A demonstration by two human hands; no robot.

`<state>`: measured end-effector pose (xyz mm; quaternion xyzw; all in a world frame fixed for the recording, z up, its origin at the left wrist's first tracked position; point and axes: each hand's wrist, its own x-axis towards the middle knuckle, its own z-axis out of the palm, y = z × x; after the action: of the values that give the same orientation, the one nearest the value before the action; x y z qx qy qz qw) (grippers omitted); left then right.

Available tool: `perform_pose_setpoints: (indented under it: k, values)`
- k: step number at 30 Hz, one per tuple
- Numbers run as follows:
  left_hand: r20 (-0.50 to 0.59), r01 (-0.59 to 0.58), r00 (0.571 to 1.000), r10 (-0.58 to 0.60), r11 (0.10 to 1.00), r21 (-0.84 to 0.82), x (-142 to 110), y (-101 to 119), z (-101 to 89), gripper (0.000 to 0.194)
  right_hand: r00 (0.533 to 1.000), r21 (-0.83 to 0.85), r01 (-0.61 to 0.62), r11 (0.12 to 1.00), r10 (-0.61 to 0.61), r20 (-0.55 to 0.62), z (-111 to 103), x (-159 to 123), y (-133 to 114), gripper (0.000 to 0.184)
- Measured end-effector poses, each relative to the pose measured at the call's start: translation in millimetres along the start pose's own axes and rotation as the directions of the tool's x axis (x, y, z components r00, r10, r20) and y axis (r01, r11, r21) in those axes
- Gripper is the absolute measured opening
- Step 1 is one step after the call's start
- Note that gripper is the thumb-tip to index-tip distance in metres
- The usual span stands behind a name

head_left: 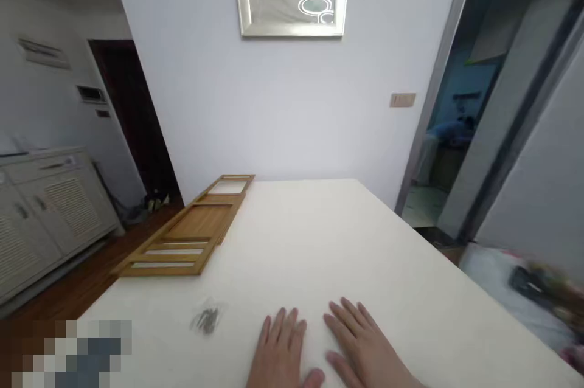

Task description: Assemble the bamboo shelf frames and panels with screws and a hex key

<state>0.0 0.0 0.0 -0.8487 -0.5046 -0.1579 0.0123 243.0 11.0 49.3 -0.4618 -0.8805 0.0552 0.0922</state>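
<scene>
The left hand (277, 348) and the right hand (365, 345) were found apart, palms down on the white tabletop (314, 242), with fingers extended and the thumbs near each other; neither was closed on anything. To the left of the left hand, a dark grey smudge (206, 320) was noted on the tabletop. Farther off, a slatted wooden frame (201, 221) was seen lying along the tabletop's left edge, its solid centre panel set between open sections through which white was visible.

Beyond the far edge, a silver-framed mirror (292, 29) was hung on the pale wall, with ring-shaped lights reflected in it. A switch plate (403, 100) was mounted to the right; any marking on it was too small to be read.

At the left, a louvred cabinet (59, 199) was observed with its doors and drawer closed, the contents hidden. A wall intercom (91, 94) was fixed beside a dark door (132, 114). Through the doorway at the right, a person in blue (449, 130) was seen bent forward. Near the right wall, a whitish sheet (506, 291) was seen with dark and brown items, too blurred to be identified.
</scene>
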Motion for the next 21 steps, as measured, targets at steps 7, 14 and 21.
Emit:
perform_pose_setpoints:
  k: [7,14,21]
  values:
    - [-0.284,-0.046,0.957,0.061,0.997,0.06,-1.4,0.0,32.9,0.062,0.995,-0.035,0.06,0.998,-0.062,-0.076,9.8,-3.0,5.0,0.051]
    - [-0.373,-0.083,0.915,0.152,0.977,0.196,1.1,-1.8,6.7,0.069,0.978,-0.069,0.075,0.995,-0.087,-0.191,17.3,-1.9,4.1,0.061]
    - [-0.097,0.025,0.995,-0.02,0.999,0.047,-0.2,2.6,-7.3,0.081,0.986,-0.035,0.04,0.999,-0.045,-0.159,14.3,-3.1,-1.1,0.062]
